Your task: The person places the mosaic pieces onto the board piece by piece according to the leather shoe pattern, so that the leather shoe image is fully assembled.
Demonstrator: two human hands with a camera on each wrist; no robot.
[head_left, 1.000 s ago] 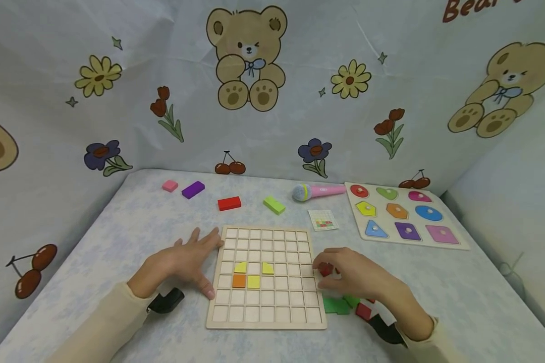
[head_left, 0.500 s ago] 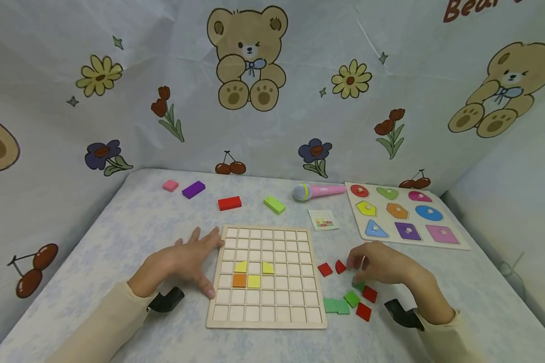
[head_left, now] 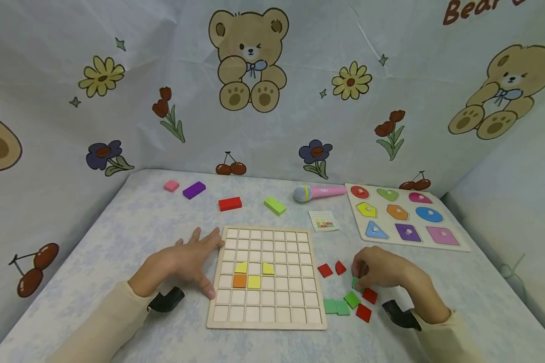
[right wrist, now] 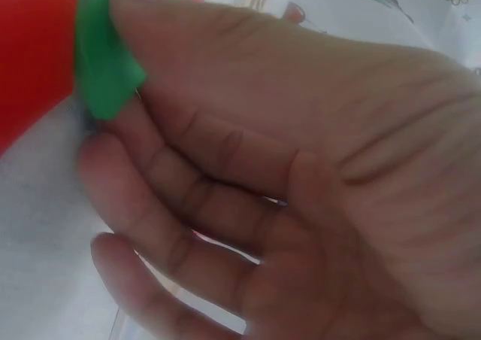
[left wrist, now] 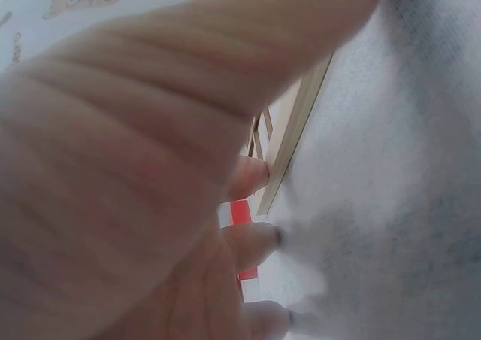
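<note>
A wooden grid board (head_left: 267,325) lies flat, with two yellow quarter-round tiles, an orange square tile (head_left: 239,281) and a yellow square tile (head_left: 254,282) in its cells. My left hand (head_left: 186,262) rests with spread fingers and thumb against the board's left edge. To the right of the board, my right hand (head_left: 383,267) pinches a green tile (right wrist: 105,62) between thumb and fingers, partly hidden in the head view. Around it lie red square tiles (head_left: 370,295), a red quarter-round tile (head_left: 340,267) and several other green tiles (head_left: 351,299).
Pink, purple, red (head_left: 229,203) and lime blocks lie behind the board. A toy microphone (head_left: 320,192), a small pattern card (head_left: 324,221) and a shape puzzle board (head_left: 409,217) are at the back right. A bear-print cloth (head_left: 272,136) hangs behind the table.
My right hand has moved right, away from the board's edge, uncovering the red tiles, and has come down to the green tile. The left hand has stayed put.
</note>
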